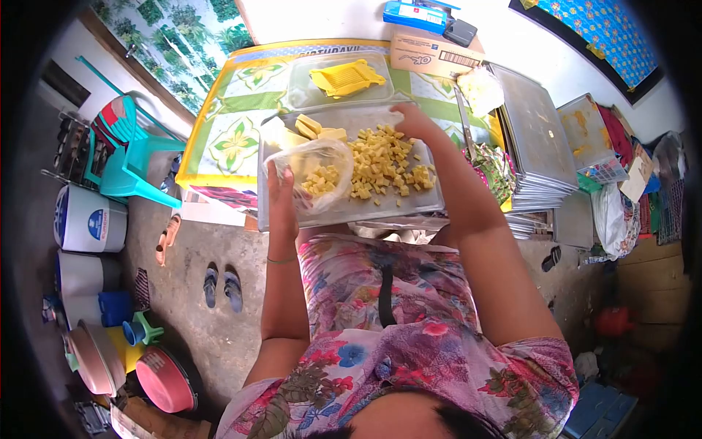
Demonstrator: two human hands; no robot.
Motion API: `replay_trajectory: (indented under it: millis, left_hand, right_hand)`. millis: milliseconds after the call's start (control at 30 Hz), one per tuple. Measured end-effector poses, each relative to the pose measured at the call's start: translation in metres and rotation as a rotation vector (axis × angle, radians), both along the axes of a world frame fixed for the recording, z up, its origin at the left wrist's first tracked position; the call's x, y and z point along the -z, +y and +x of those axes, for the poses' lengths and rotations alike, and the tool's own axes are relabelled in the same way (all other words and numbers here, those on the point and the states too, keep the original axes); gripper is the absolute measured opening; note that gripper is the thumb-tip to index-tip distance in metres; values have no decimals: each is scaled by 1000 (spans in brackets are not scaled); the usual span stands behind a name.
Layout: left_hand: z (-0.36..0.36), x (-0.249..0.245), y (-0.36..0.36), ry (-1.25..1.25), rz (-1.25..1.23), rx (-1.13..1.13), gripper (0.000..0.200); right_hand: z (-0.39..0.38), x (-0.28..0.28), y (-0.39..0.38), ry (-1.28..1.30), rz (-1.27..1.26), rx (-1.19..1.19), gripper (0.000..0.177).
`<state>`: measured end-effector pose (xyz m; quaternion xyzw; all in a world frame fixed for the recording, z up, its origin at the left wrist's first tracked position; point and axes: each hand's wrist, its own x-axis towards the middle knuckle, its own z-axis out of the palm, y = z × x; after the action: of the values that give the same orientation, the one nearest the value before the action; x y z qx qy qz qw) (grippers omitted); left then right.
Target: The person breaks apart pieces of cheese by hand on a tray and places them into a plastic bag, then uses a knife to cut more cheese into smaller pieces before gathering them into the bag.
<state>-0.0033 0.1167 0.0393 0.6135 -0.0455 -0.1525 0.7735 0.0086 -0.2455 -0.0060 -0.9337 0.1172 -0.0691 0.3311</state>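
Observation:
My left hand (281, 192) holds the side of a clear plastic bag (341, 193) with yellow cubes inside. The bag rests on the left part of a grey tray (314, 219) near the table's front edge. A loose heap of yellow cubes (380, 162) lies on the tray to the right of the bag. Larger yellow blocks (319, 130) sit behind the bag. My right hand (411, 121) is at the tray's back right, beyond the heap, with its fingers bent; whether it holds anything is too small to tell.
Behind the tray, a clear lid-like tray (300, 89) holds a yellow ridged item (347, 77). A knife (465, 121) lies at the right beside stacked metal trays (537, 139). A cardboard box (431, 55) stands at the back, a turquoise chair (139, 161) at the left.

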Motion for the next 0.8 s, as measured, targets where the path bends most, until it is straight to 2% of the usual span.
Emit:
replay_trajectory:
  millis: [67, 167, 367, 467, 567, 667, 767, 800]
  left_hand:
    - [-3, 8, 0, -3, -41, -6, 69]
    - [-10, 9, 0, 9, -35, 5, 69]
    - [-10, 27, 0, -37, -73, 35, 71]
    - [-8, 34, 4, -35, -85, 38, 71]
    - [-9, 36, 7, -21, -91, 29, 71]
    - [-10, 37, 5, -18, -104, 35, 71]
    - [-13, 41, 2, -33, -96, 41, 72]
    - [-13, 42, 1, -42, -88, 42, 72]
  right_hand:
    - [6, 11, -20, 276, -63, 65, 50]
    - [11, 30, -18, 135, -116, 141, 50]
    - [11, 38, 10, 194, -308, -9, 45]
    - [6, 32, -10, 305, 140, -141, 46]
    - [-25, -1, -6, 390, 88, -196, 53]
    - [-47, -7, -7, 358, 73, -270, 72]
    - [-60, 2, 4, 155, -25, -274, 83]
    - [-62, -10, 12, 293, 84, -246, 85]
